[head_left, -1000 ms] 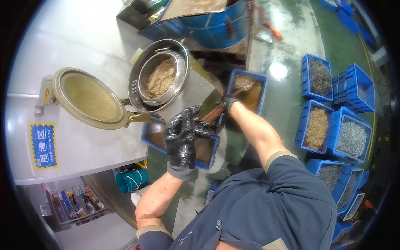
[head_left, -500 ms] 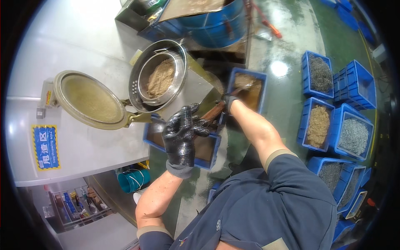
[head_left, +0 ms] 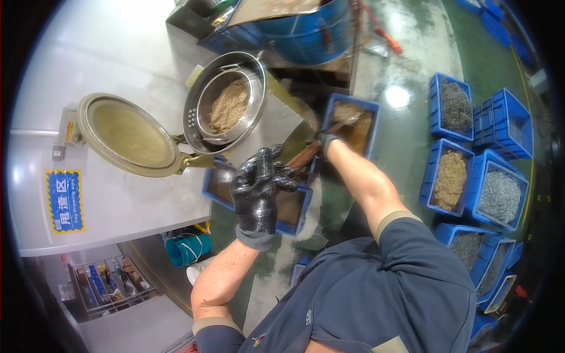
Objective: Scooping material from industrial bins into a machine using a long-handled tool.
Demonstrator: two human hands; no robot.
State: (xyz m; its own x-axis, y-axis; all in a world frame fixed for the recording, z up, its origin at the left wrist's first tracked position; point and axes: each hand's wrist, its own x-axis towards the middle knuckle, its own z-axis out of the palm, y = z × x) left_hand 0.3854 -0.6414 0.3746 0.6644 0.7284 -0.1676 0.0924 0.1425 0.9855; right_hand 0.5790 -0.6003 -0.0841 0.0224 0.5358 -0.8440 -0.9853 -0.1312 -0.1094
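The person's left hand (head_left: 257,191) wears a black rubber glove. It is closed around the upper end of a long brown wooden handle (head_left: 305,156). The right hand (head_left: 327,141) is lower down the same handle, near a blue plastic box filled with brown sawdust-like stuff (head_left: 352,120). Only a bit of the right hand shows, so how tightly it is closed cannot be told. The far end of the tool reaches into that box, and its tip is too small to make out.

The handle looks stiff and hard, so it should not bend. The brown stuff looks loose and light, like crumbs, and could spill easily. Two hands set apart on the handle, one high and one low, seems a good way to hold it steady. The glove looks wet and shiny, so the grip may be slippery.

Just beside the left hand, on the grey metal surface (head_left: 112,53), sits a round shiny metal tub with a basket of brown stuff inside (head_left: 226,106). Its round lid (head_left: 126,135) stands open to the left. Another blue box (head_left: 291,206) sits under the left hand. More blue boxes of grey and tan bits (head_left: 500,197) stand on the green floor (head_left: 412,53), well apart to the right.
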